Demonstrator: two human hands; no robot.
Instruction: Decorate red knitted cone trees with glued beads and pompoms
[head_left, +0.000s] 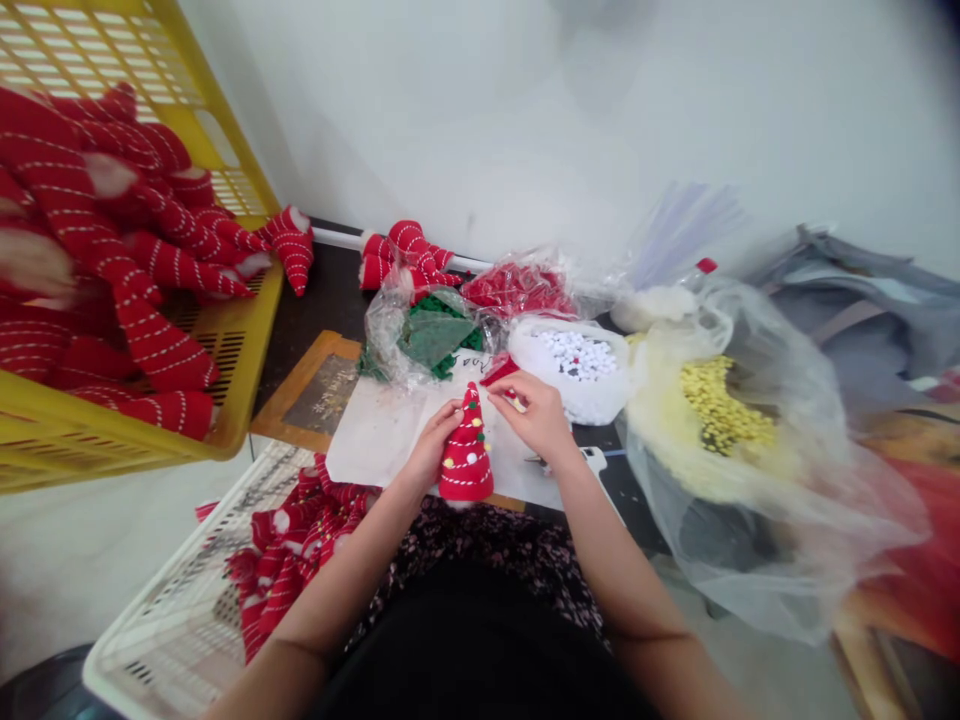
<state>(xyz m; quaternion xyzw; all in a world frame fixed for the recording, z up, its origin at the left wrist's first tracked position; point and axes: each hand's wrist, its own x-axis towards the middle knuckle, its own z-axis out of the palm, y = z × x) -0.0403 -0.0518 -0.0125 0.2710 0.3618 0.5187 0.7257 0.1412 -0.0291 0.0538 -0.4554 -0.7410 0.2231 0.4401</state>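
Nearest me, below my black top, a white basket [180, 640] sits on my left with small red decorated pieces [281, 570] heaped in it, and dark patterned cloth [465, 545] covers my lap. At the near edge of the bench [322, 300] is the red cone [471, 465], its wide base towards me and its tip pointing away, dotted with white, yellow and green balls. My left fingers [450, 410] are closed around its left side. My right fingers [521, 381] are bent and drawn in just beside the tip; I cannot tell whether they have hold of anything.

Beneath my hands lies a white sheet [367, 435], with a white-handled tool, perhaps a glue gun [594, 460], to the right. Further right is a clear bag of yellow balls [724, 410]. Past the sheet stand bags of white balls [581, 355], green pieces [442, 335] and red pieces [517, 290]. Striped cones [409, 250] lie near the pale wall [450, 110]; more fill the yellow crate [82, 438] on my left.
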